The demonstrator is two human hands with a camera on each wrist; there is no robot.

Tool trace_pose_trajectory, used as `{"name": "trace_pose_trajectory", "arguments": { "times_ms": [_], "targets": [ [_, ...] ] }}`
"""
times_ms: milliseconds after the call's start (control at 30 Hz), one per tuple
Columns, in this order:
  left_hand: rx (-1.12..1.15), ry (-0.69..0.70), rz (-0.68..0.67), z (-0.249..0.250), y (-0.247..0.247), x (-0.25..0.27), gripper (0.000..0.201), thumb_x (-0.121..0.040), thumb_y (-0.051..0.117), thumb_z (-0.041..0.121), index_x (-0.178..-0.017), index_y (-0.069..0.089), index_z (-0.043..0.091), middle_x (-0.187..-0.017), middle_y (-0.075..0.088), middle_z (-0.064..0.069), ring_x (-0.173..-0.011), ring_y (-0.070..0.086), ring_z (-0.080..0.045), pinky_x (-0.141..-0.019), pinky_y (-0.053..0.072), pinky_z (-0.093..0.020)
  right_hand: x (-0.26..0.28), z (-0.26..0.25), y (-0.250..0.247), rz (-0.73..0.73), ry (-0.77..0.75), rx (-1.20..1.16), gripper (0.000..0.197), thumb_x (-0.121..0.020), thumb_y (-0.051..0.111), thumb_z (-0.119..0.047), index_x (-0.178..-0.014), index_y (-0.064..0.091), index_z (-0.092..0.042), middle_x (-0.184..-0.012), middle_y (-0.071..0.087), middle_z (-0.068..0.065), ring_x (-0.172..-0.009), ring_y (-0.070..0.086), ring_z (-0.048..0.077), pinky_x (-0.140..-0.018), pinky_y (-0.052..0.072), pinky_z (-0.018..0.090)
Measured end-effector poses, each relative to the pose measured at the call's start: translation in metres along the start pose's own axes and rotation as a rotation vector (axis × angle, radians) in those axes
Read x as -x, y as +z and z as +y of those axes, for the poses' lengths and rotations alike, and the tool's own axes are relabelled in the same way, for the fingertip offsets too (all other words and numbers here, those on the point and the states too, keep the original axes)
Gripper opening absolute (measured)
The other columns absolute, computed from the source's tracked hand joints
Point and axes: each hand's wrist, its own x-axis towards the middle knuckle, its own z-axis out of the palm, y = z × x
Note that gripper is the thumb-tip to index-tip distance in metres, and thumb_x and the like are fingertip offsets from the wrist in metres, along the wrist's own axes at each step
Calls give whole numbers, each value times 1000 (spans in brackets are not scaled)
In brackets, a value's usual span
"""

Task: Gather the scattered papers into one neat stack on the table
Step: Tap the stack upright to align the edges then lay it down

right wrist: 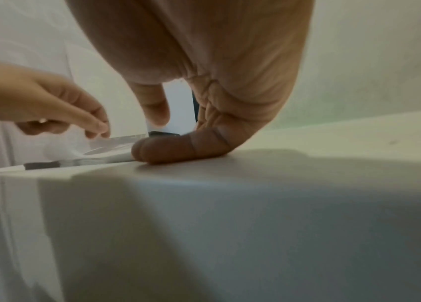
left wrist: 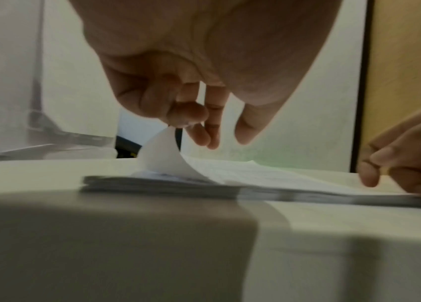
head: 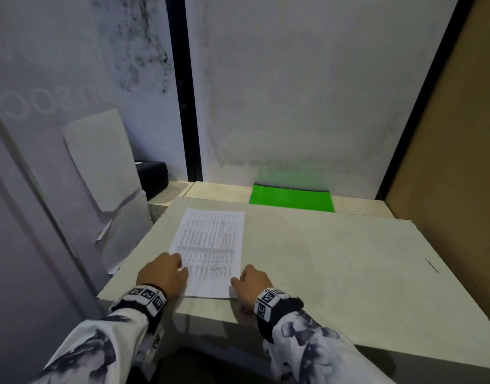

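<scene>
white paper corner, curled upward off the stack of papers, pinched between the fingers of the left hand; the other fingers hang loosely bent above the sheet. right hand sits at the stack's near right corner, little finger lying bent on the table with its tip against the stack edge; thumb raised, apart from the paper. whether it clasps any sheet: cannot tell.

stack lies flat at the near left part of the pale table, top sheet printed in dense columns of small text, too fine to read. its edges look roughly squared in the left wrist view, though blurred.

around: green sheet flat at the far edge of the table, well apart from the stack. black box on a ledge by the wall, far left. loose white sheets leaning against the left wall panel, off the table. faint mirrored lettering on that panel, unreadable. brown board standing along the right side. both wrists wear bands with black-and-white square markers.
</scene>
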Motion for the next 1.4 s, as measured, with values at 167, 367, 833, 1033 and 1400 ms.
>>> {"name": "trace_pose_trajectory", "arguments": {
  "times_ms": [167, 367, 833, 1033, 1400],
  "targets": [
    [-31, 221, -27, 40, 0, 16, 67, -86, 54, 65, -145, 41, 36, -154, 40, -2, -139, 37, -30, -110, 37, -49, 20, 25, -21, 57, -127, 329, 45, -90, 54, -47, -124, 54, -18, -126, 61, 7, -113, 59, 31, -91, 50, 41],
    [-100, 131, -493, 45, 28, 29, 93, -79, 38, 87, -154, -8, 54, -167, -24, 10, -154, -20, -37, -114, -2, -77, 40, 96, -55, -7, 94, 499, 100, -69, 49, -84, -154, 18, -43, -170, -2, -3, -154, -4, 42, -112, 2, 74],
    [-116, 129, -471, 36, 41, 28, 67, -92, 20, 77, -151, -8, 60, -168, -22, 14, -156, -17, -32, -116, 0, -75, 40, 140, -75, -235, 152, 580, 118, -61, 36, -99, -153, -18, -49, -163, -35, -5, -150, -25, 45, -109, -2, 80],
    [-150, 148, -491, 27, 38, 16, 67, -92, 21, 78, -149, -10, 62, -167, -22, 15, -156, -14, -31, -117, 2, -72, 35, 142, -75, -266, 154, 594, 118, -59, 33, -101, -152, -20, -50, -162, -37, -4, -149, -26, 46, -109, 0, 81],
    [-150, 159, -514, 28, 38, 17, 70, -92, 21, 77, -150, -14, 59, -166, -27, 12, -155, -18, -33, -116, -1, -74, 41, 140, -74, -253, 140, 557, 116, -62, 35, -98, -153, -20, -49, -162, -37, -5, -148, -28, 46, -109, -3, 81]
  ]
}}
